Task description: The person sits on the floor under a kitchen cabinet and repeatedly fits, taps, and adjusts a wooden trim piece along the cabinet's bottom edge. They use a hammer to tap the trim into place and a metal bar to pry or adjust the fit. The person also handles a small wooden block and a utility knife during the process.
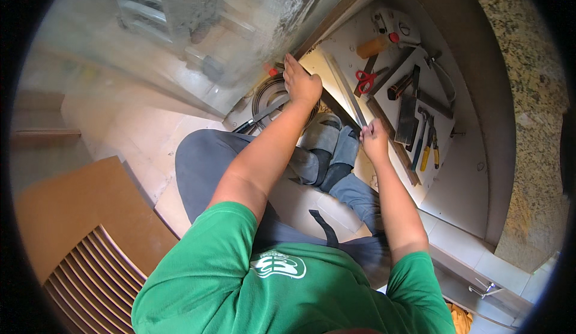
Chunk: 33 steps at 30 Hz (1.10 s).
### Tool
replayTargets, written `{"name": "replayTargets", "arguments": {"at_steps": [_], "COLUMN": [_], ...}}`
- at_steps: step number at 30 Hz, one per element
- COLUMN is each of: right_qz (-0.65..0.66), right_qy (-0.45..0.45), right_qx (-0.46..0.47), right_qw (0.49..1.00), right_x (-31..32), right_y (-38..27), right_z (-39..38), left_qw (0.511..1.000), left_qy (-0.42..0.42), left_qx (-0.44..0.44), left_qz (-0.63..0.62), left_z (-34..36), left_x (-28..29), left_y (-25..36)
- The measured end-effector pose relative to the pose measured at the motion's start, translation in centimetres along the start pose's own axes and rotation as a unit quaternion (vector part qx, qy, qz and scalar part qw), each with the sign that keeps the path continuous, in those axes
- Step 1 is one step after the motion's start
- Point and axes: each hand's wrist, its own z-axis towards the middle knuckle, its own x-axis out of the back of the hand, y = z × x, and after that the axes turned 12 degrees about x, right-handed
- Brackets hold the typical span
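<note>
My left hand (302, 87) lies with fingers stretched out along the dark wooden edge (336, 107) of the cabinet opening. In my right hand (375, 139) is the near end of a long, flat grey bar (349, 91), its far end pointing away into the cabinet; whether it is a file or a plain strip I cannot tell. Beneath my left wrist, a coil of dark banding (258, 101) rests on the floor. Across the coil lies a flat-bladed tool with a black handle (245, 126).
Inside the cabinet lie red-handled scissors (365, 82), an orange bottle (372, 47), yellow-handled pliers (427, 154), and several dark tools. A granite counter (528, 94) runs along the right. Dusty glass (198, 28) stands at the far left, a slatted brown panel (90, 214) nearer.
</note>
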Motion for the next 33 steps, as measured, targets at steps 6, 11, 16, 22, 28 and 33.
{"name": "replayTargets", "arguments": {"at_steps": [6, 11, 16, 22, 28, 33], "right_qz": [0.342, 0.344, 0.333, 0.332, 0.117, -0.071], "right_qy": [0.029, -0.028, -0.019, 0.010, 0.015, -0.119], "right_qx": [-0.131, -0.127, -0.066, 0.015, 0.142, 0.275], "right_qw": [0.930, 0.930, 0.940, 0.943, 0.983, 0.951], "right_x": [1.3, 2.2, 2.8, 2.7, 0.4, 4.5], "right_y": [-6.4, -10.7, -12.6, -14.0, -16.4, -22.2], "right_z": [-9.2, -14.9, -17.3, -18.3, -17.8, -16.4], "left_qw": [0.966, 0.936, 0.918, 0.831, 0.891, 0.913], "left_qy": [-0.180, -0.232, -0.357, -0.507, -0.321, -0.218], "left_qx": [-0.089, -0.214, -0.174, -0.011, -0.157, -0.198], "left_qz": [0.161, 0.158, 0.005, -0.226, -0.278, -0.282], "left_z": [-1.5, -5.6, -11.3, -16.5, -19.4, -17.7], "left_x": [2.2, 5.6, 10.6, 14.4, 15.5, 16.3], "left_y": [-2.6, 0.7, 5.5, 5.5, 7.2, 10.5]}}
